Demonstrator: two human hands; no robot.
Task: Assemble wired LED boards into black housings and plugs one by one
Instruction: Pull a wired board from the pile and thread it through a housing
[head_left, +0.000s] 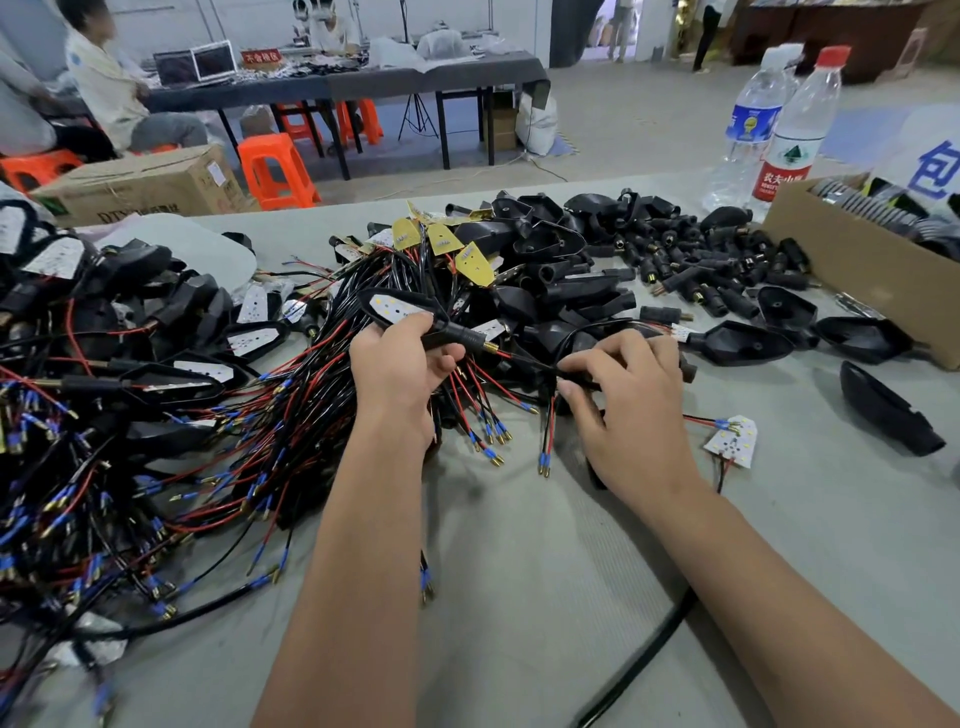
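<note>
1. Holding one assembled unit: the left hand (400, 364) is gripping a black housing (387, 312) with the white LED board (392, 307) already seated in it and a black plug (457, 336) on its neck, brass tip pointing right.
2. The right hand (628, 400) is pinching that unit's black lead (545, 366) between thumb and forefinger, close to the plug. The two hands are near each other, not touching.
3. Risk: pulling the lead too hard is likely straining the solder joints at the board, or unseating the board from the housing. The joints are hidden, so I cannot tell their condition.
4. Risk: the lead is running over the wire bundle (311, 415) right under both hands. Snagging on the red wires or blue-sleeved terminals is probable; dragging could pull neighbouring leads along.
5. Risk: the plug may not be fully seated. The brass end is showing, but seating depth is not readable from here.
6. A loose LED board (732, 441) is lying on the table (519, 571) just right of the right wrist; a sweeping forearm could be knocking it or bending its wires.
7. Empty housings (743, 343) and spare plugs (675, 254) are piled beyond the hands, and finished units (197, 379) are lying to the left; mixing the piles while setting this one down is a sorting hazard.
</note>
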